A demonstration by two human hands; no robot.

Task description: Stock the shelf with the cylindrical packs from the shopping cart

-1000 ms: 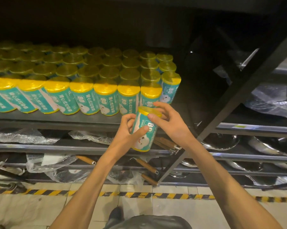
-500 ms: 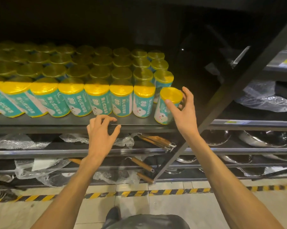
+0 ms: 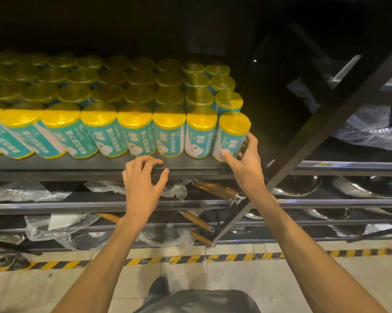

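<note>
Several teal cylindrical packs with yellow tops stand in rows on the dark shelf (image 3: pixel 55 164). The rightmost front pack (image 3: pixel 232 134) stands upright at the end of the front row. My right hand (image 3: pixel 247 163) holds its lower right side, thumb on the front and fingers behind. My left hand (image 3: pixel 143 179) rests with curled fingertips on the shelf's front edge, holding nothing. The shopping cart is out of view.
Dark free shelf room lies right of the packs. A black diagonal brace (image 3: pixel 326 123) crosses at the right. Lower shelves hold bubble-wrapped goods (image 3: pixel 61 231), wooden-handled pans (image 3: pixel 197 221) and steel bowls (image 3: pixel 296 186). Striped hazard tape (image 3: pixel 186 259) marks the tiled floor.
The pack went from both hands in front of the shelf onto the shelf at the right end of the front row. My left hand let go and dropped to the shelf edge.
</note>
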